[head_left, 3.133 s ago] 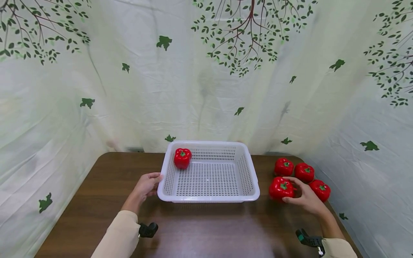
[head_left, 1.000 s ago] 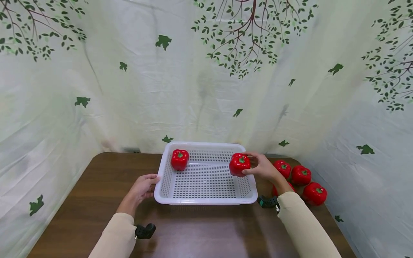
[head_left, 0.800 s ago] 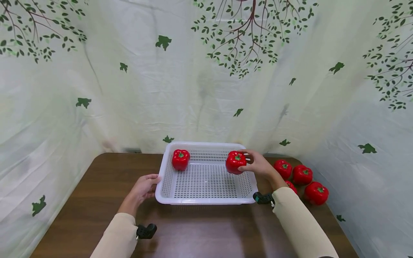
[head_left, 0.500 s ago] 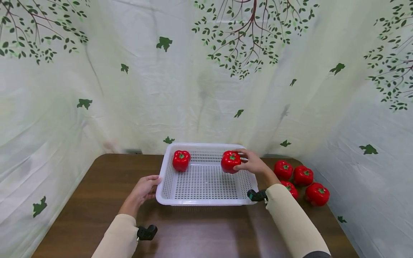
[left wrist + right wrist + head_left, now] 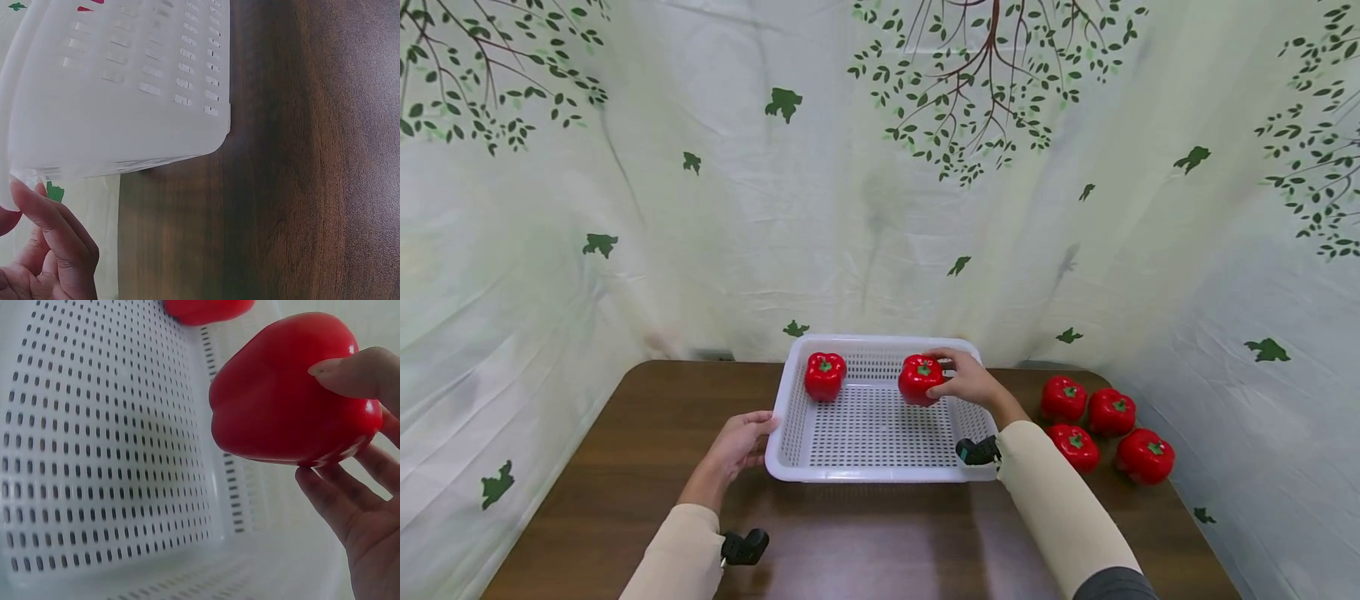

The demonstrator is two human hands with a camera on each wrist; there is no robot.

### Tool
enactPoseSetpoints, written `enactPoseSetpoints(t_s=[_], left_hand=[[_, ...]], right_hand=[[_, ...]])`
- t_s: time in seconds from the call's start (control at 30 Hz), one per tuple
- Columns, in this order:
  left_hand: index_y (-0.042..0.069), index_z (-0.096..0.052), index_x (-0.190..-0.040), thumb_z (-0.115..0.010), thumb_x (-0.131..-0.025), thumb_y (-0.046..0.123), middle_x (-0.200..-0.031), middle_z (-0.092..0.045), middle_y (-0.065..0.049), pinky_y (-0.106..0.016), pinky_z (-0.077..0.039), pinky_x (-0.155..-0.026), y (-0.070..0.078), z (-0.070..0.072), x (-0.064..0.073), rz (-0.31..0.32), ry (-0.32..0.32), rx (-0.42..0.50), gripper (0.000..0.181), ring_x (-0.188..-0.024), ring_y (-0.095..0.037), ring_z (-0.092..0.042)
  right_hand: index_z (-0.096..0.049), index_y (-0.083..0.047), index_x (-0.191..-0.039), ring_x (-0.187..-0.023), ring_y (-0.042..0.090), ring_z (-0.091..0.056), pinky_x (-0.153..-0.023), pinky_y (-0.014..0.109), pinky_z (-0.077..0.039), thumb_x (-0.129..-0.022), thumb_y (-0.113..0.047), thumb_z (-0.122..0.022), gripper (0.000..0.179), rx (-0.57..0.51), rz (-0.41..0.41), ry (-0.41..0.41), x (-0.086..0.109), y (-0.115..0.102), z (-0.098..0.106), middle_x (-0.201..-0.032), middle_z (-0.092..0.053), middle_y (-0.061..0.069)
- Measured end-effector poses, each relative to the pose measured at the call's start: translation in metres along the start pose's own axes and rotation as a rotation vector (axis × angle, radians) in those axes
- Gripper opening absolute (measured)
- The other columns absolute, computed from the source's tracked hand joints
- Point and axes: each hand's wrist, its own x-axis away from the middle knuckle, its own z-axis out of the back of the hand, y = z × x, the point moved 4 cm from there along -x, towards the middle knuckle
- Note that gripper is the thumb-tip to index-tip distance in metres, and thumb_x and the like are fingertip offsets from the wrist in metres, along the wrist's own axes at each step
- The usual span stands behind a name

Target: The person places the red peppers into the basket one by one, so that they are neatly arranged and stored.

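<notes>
A white perforated plastic basket (image 5: 880, 476) stands on the brown wooden table. My left hand (image 5: 741, 446) pinches its left rim between thumb and fingers, as the left wrist view shows from the side. Over the basket's back half, my right hand (image 5: 966, 382) grips a glossy red bell pepper (image 5: 917, 381) with a green stem. In the right wrist view the thumb lies on one side of this pepper (image 5: 287, 394) and the fingers on the other, above the basket floor. Another red bell pepper (image 5: 824, 377) sits in the basket's back left corner.
Several red bell peppers (image 5: 1111, 412) cluster on the table (image 5: 685, 400) at the right, beside my right forearm. A pale curtain (image 5: 715, 225) with printed leaves hangs behind the table and along both sides.
My right hand took a bell pepper from the group at the right and carried it leftward over the basket, toward the pepper there. My left hand keeps its hold on the rim.
</notes>
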Motion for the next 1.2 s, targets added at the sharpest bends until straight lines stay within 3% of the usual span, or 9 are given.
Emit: enactPoseSetpoints(t_s=[0.37,0.57,1.2], left_hand=[[-0.008,-0.049,-0.130,-0.055,-0.098,0.022,-0.108,-0.066,-0.014,-0.032,-0.053,-0.068,0.000,0.000,0.001,-0.012,0.003,0.004,0.044,-0.084,-0.020,-0.065],[-0.007,-0.049,-0.131,-0.055,-0.098,0.023,-0.111,-0.065,-0.017,-0.034,-0.054,-0.070,-0.003,-0.002,-0.001,-0.014,-0.002,0.002,0.045,-0.087,-0.023,-0.066],[-0.006,-0.049,-0.132,-0.055,-0.098,0.023,-0.117,-0.062,-0.020,-0.033,-0.053,-0.070,-0.002,0.001,-0.002,-0.005,0.007,-0.012,0.045,-0.092,-0.026,-0.065]], right_hand=[[-0.052,-0.003,-0.133,-0.120,0.035,-0.048,-0.085,0.042,-0.054,-0.074,-0.003,-0.078,0.064,0.010,0.006,0.002,-0.020,0.000,-0.021,-0.130,-0.055,0.015],[-0.054,-0.008,-0.134,-0.121,0.033,-0.048,-0.084,0.041,-0.054,-0.073,-0.005,-0.080,0.066,0.010,-0.044,0.013,-0.028,0.003,-0.029,-0.129,-0.056,0.011],[-0.052,-0.011,-0.137,-0.131,0.035,-0.041,-0.098,0.050,-0.045,-0.078,-0.003,-0.078,0.065,-0.060,-0.111,0.017,-0.055,0.004,-0.057,-0.139,-0.050,0.011]])
